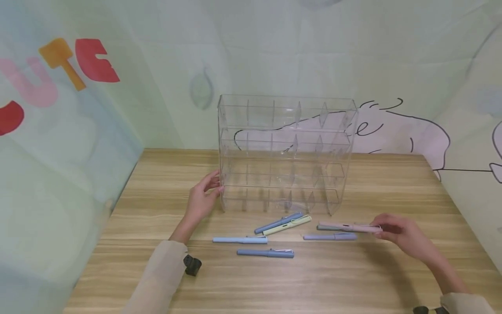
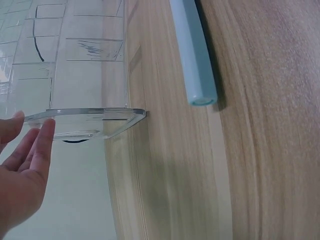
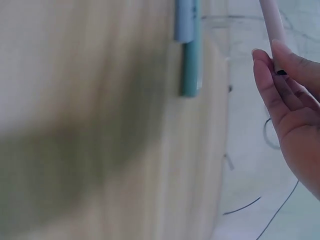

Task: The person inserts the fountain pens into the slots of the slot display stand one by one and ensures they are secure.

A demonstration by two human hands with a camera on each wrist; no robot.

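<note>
My right hand [image 1: 405,235] pinches the end of a pink pen [image 1: 349,227] between thumb and fingers. In the right wrist view the pink pen [image 3: 271,20] stands apart from the table. Below it lie a grey-green pen [image 3: 190,75] and a lavender pen [image 1: 330,237]. My left hand [image 1: 201,200] touches the left side of a clear acrylic rack [image 1: 284,188] with divided shelves. Its fingers lie fairly straight against the side panel [image 2: 85,112]. A light blue pen [image 1: 235,240] lies nearest to this hand.
In front of the rack lie a blue pen [image 1: 274,224] and a light green pen [image 1: 284,226], side by side. Another blue pen [image 1: 255,252] lies closer to me. A printed cloth [image 1: 164,78] hangs behind the wooden table [image 1: 157,174].
</note>
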